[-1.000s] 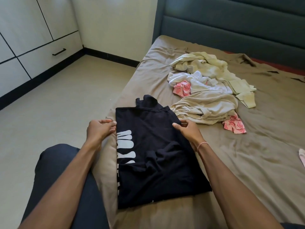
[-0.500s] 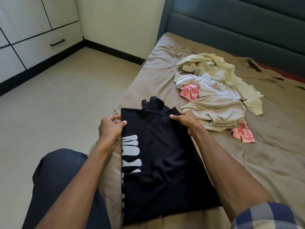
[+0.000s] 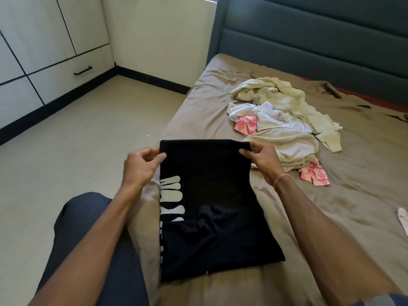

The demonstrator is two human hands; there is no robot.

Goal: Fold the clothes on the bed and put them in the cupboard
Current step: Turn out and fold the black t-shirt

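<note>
A: What is worn on the arms?
B: Both forearms bare. Right wrist: thin pink thread bracelet (image 3: 282, 179). Checked sleeve (image 3: 385, 299) edge, blue and grey, at near right corner.
A: And the legs?
B: Dark navy trousers (image 3: 92, 239), plain, near left; no markings seen.

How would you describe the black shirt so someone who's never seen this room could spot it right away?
Start at the bed with the brown sheet. At its near edge lies the black shirt, its far corners pinched by the left hand and the right hand. It is the only dark garment, with pale lettering down one side, unlike the cream, white and pink pile beyond.
</note>
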